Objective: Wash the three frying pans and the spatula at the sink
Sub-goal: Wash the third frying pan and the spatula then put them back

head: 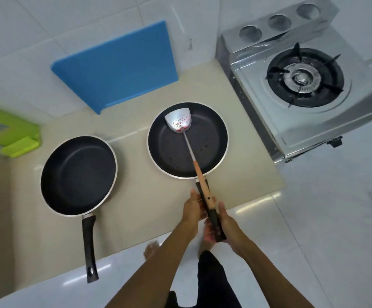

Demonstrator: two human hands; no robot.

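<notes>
Two black non-stick frying pans sit on the beige counter (pixel 136 196). The left pan (pixel 78 174) rests alone, its black handle pointing over the front edge. The right pan (pixel 180 152) carries a metal spatula (pixel 178 121) with red-stained holes in its blade. The spatula's wooden grip lies along this pan's black handle (pixel 215 223). My left hand (pixel 192 211) wraps the wooden grip and the pan handle together from the left. My right hand (pixel 228 225) closes around the lower end of the pan handle. A third pan is not in view.
A blue cutting board (pixel 118 65) leans on the tiled wall behind the pans. A green board (pixel 9 134) lies at the far left. A steel gas stove (pixel 302 78) stands at the right end of the counter. White floor tiles lie below the counter's front edge.
</notes>
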